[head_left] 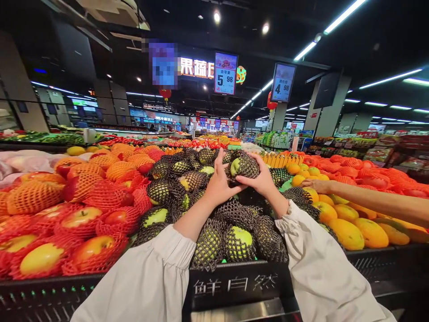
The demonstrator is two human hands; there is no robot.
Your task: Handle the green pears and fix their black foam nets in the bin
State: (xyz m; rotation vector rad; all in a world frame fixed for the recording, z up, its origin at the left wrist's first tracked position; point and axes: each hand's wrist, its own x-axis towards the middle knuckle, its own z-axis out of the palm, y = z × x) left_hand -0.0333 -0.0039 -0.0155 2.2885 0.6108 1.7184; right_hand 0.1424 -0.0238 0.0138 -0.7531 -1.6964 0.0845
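My right hand [264,179] is closed around a green apple [246,165] in a black foam net, thumb at its near side and fingers along its right side. The apple is held above the pile, its bare green skin facing left. Just left of it is my left hand [219,181], fingers stretched up and apart, thumb reaching under the apple; whether it touches the fruit I cannot tell. Below and around both hands lie several more netted green apples [238,239] in a black display crate [234,279].
On the left are red apples [83,219] in red and orange nets. To the right lie yellow mangoes [346,232], where another person's arm [375,201] reaches in. Red-netted fruit [375,172] sits behind them. Price signs [225,74] hang overhead.
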